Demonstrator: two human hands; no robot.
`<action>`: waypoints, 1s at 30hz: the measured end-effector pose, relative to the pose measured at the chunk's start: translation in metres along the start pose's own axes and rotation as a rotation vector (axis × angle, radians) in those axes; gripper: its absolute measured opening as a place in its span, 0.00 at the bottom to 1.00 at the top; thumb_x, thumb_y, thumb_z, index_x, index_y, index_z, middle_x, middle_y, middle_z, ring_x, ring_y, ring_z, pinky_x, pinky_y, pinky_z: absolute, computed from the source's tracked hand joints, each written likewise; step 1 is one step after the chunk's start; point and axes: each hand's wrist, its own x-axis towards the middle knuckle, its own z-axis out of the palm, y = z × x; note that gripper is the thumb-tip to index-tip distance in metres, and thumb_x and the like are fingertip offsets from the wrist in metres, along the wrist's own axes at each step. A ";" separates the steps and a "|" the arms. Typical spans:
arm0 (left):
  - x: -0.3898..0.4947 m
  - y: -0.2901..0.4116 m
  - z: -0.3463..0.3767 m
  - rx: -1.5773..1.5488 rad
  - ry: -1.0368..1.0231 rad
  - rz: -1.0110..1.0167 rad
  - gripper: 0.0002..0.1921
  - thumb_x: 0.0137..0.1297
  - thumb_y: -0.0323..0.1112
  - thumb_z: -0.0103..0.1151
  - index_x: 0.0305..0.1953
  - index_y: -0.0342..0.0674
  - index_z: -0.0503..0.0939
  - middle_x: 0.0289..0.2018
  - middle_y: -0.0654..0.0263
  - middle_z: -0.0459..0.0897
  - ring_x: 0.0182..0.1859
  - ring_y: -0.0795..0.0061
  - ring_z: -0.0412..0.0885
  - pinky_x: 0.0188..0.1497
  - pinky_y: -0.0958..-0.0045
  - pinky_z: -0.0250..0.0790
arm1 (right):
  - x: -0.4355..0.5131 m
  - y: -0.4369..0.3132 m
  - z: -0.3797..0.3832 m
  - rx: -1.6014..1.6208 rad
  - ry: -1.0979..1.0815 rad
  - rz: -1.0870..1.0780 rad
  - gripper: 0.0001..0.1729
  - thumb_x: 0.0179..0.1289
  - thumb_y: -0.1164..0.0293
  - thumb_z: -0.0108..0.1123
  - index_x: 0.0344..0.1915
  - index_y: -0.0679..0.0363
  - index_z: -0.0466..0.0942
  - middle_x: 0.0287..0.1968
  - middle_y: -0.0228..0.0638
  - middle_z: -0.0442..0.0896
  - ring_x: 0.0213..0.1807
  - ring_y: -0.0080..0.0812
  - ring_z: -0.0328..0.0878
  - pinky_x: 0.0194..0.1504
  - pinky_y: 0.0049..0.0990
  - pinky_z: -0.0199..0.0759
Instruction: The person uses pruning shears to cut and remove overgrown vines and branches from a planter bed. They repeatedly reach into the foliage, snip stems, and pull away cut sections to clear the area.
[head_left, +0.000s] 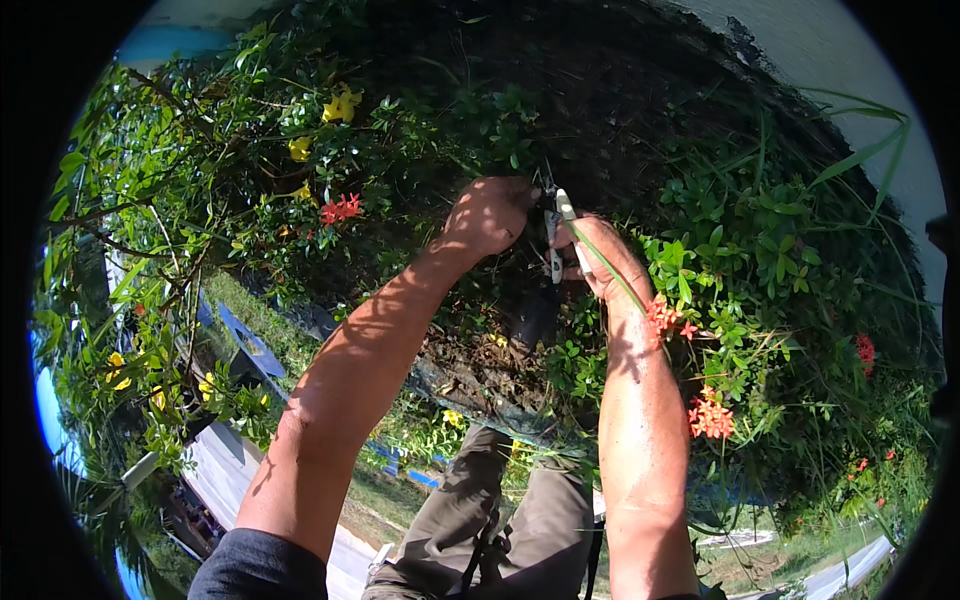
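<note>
My right hand (604, 255) grips pruning shears (568, 217) with pale handles, their blades pointing away from me. Beside the blades, my left hand (487, 214) is curled with its knuckles up. Deep shadow hides whether its fingers hold a stem. A long green grass blade (615, 277) crosses over the right hand and wrist. Close to the right forearm are orange-red flower clusters (661, 315) among low leafy shrubs (682, 266). Under and ahead of both hands lies dark, shaded soil (600, 135).
Yellow trumpet-shaped flowers (341, 105) and a red flower cluster (341, 210) grow in the bushes at left. A pale wall (817, 45) borders the bed at upper right. Woody branches (124, 214) spread on the far left. The bed's raised edge (480, 394) lies before my legs.
</note>
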 end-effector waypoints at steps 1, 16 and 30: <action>-0.001 -0.001 0.001 0.003 0.002 -0.002 0.14 0.66 0.42 0.50 0.40 0.39 0.81 0.38 0.49 0.82 0.44 0.48 0.79 0.47 0.56 0.71 | 0.004 -0.009 0.004 -0.082 0.022 -0.006 0.06 0.46 0.66 0.58 0.22 0.57 0.75 0.25 0.25 0.73 0.30 0.25 0.69 0.31 0.29 0.65; -0.033 -0.025 0.013 0.058 0.110 0.228 0.08 0.62 0.37 0.56 0.34 0.39 0.80 0.26 0.52 0.81 0.31 0.50 0.80 0.33 0.57 0.72 | 0.012 0.020 -0.015 0.077 0.127 -0.059 0.10 0.52 0.74 0.56 0.36 0.63 0.77 0.33 0.38 0.82 0.30 0.33 0.81 0.30 0.32 0.76; -0.055 -0.034 0.025 -0.129 0.183 0.253 0.13 0.65 0.36 0.56 0.25 0.34 0.75 0.21 0.51 0.75 0.24 0.50 0.74 0.26 0.61 0.65 | -0.071 0.088 0.017 0.272 0.055 0.169 0.07 0.51 0.69 0.59 0.28 0.61 0.76 0.29 0.36 0.80 0.27 0.30 0.78 0.28 0.30 0.73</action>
